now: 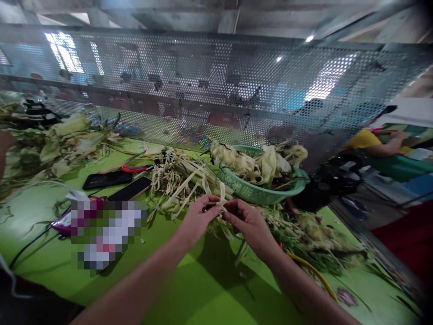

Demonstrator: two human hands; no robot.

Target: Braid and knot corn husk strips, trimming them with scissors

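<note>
A pale strip of dried corn husk (222,193) is pinched between my two hands over the green table, with a loop or crossing of it standing up between the fingertips. My left hand (202,214) is closed on it, thumb against fingers. Likewise my right hand (246,219) grips it from the other side. Loose husk ends dangle below the fingers. Just behind lies a heap of knotted husk strips (177,178). Close behind my right hand stands a green plastic basket (270,195) piled with husks (267,164).
Two phones (130,189), red-handled scissors (135,168) and a purple packet (62,223) lie to the left. More husks (67,144) cover the far left. Green strands (311,257) and fibre lie at right. A perforated metal screen (189,90) borders the back; another person's arm (387,146) shows at right.
</note>
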